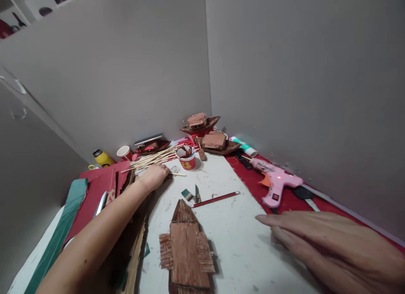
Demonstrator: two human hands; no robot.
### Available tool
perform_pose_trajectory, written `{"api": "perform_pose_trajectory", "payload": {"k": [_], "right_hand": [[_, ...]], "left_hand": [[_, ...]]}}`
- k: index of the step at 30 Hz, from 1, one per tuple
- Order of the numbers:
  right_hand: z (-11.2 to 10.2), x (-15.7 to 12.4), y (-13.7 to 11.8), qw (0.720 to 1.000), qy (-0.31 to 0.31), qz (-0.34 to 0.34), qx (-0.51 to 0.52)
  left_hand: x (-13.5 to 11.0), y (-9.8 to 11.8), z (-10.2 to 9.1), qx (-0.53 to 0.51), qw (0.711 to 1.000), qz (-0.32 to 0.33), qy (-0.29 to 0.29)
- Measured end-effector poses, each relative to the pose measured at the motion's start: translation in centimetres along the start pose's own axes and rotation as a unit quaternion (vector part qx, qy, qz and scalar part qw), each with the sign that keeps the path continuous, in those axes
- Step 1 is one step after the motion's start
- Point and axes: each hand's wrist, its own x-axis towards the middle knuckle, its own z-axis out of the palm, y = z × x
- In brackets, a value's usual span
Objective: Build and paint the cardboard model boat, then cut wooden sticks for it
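Wooden stick [179,174] lies at the left hand [155,176], grip unclear; it should be kept clear of the cup [187,162] just beyond. Right hand [335,239]: outstretched, released.

- The nearest boat [186,254] is placed before the pencil [217,199].
- Sticks [153,159] are laid left of the cup [188,163].
- The glue gun [274,181] is set right of the pencil.

A brown boat [186,252] is set on the worktop [240,256], its pointed end turned away and a ridged flap spread on each side. Beyond it, a thin pale stick [179,174] is partly covered.
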Motion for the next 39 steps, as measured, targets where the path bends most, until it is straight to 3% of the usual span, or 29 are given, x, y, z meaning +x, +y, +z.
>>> {"api": "perform_pose_trajectory", "payload": {"k": [4,10,14,16,19,21,23,27,30,33,36,39], "right_hand": [[-0.4,0.6,-0.2,1.000,-0.018,-0.004,0.023],[0.0,0.6,-0.4,0.998,-0.011,0.002,0.065],[0.1,1.1,-0.7,0.997,0.014,-0.008,0.072],[0.0,1.3,-0.8,0.997,0.020,-0.003,0.080],[0.1,1.6,-0.8,0.995,0.018,0.014,0.095],[0.3,1.5,-0.7,0.996,0.002,0.019,0.084],[0.6,1.3,-0.9,0.997,-0.033,0.012,0.063],[1.1,1.1,-1.6,0.986,-0.139,-0.030,0.084],[1.3,1.2,-2.4,0.970,-0.220,-0.054,0.088],[1.2,1.3,-3.1,0.951,-0.294,-0.044,0.085],[0.9,1.3,-3.7,0.938,-0.331,-0.022,0.100],[0.4,1.3,-4.1,0.932,-0.344,-0.009,0.116]], "left_hand": [[0.0,-0.6,-0.4,-0.008,1.000,0.023,-0.004],[-2.9,-1.6,-2.7,-0.084,0.996,-0.002,0.027],[-5.3,-0.2,-5.6,-0.185,0.980,-0.055,0.043],[-6.4,1.4,-7.4,-0.261,0.964,-0.043,0.003],[-7.8,4.6,-9.9,-0.370,0.925,-0.005,-0.089],[-8.4,6.7,-11.2,-0.545,0.819,-0.005,-0.178],[-8.7,8.6,-12.1,-0.606,0.763,0.011,-0.224],[-8.7,11.5,-13.0,-0.606,0.746,0.038,-0.274],[-8.9,12.9,-13.6,-0.571,0.769,0.047,-0.282],[-9.6,14.3,-14.2,-0.464,0.857,0.075,-0.211],[-10.7,15.9,-14.4,-0.287,0.946,0.067,-0.133],[-11.8,17.6,-14.0,-0.120,0.987,0.052,-0.091]]}}
